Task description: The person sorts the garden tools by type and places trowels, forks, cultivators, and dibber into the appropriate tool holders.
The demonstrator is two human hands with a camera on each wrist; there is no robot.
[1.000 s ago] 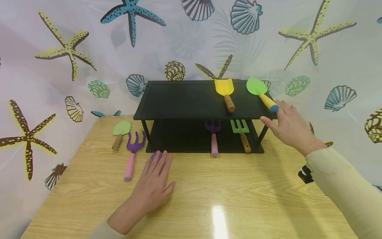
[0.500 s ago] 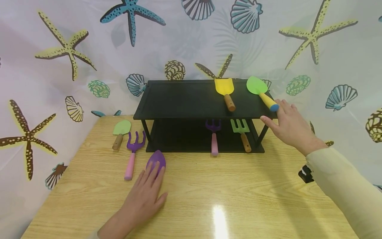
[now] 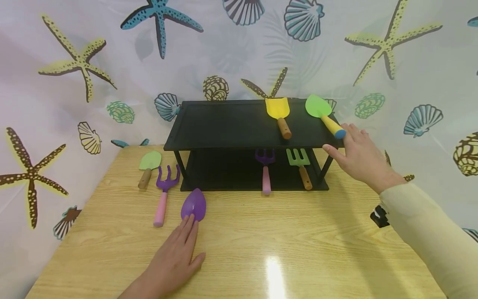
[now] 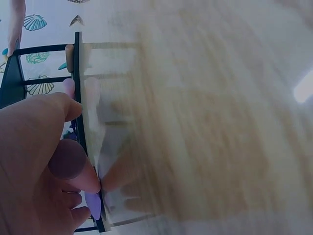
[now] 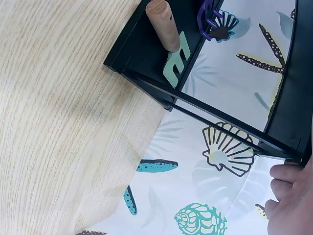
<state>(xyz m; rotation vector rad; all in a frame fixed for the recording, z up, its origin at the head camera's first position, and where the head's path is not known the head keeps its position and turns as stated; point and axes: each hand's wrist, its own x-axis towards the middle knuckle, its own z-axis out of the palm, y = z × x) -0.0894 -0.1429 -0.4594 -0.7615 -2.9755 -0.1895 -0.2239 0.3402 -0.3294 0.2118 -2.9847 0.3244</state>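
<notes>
Straight-fingered left hand [image 3: 169, 255] lies over purple trowel [image 3: 193, 202], at 7 o'clock of black rack [image 3: 224, 124].
Right hand [image 3: 362, 155] touches the rack at 3 o'clock; whether it grips, one cannot tell. Likely light, stiff and slick, the trowel is best taken by its handle [image 4: 67, 159].

A long, plain, pale cream fabric sleeve [image 3: 422, 224] covers the person's right forearm, over the right side of the wood-grained table [image 3: 242, 232], ending at the wrist. The right hand [image 3: 360, 155] and left hand [image 3: 173, 255] are bare. Whether the small black piece with a white patch [image 3: 380, 216] beside the sleeve is worn is unclear.
</notes>
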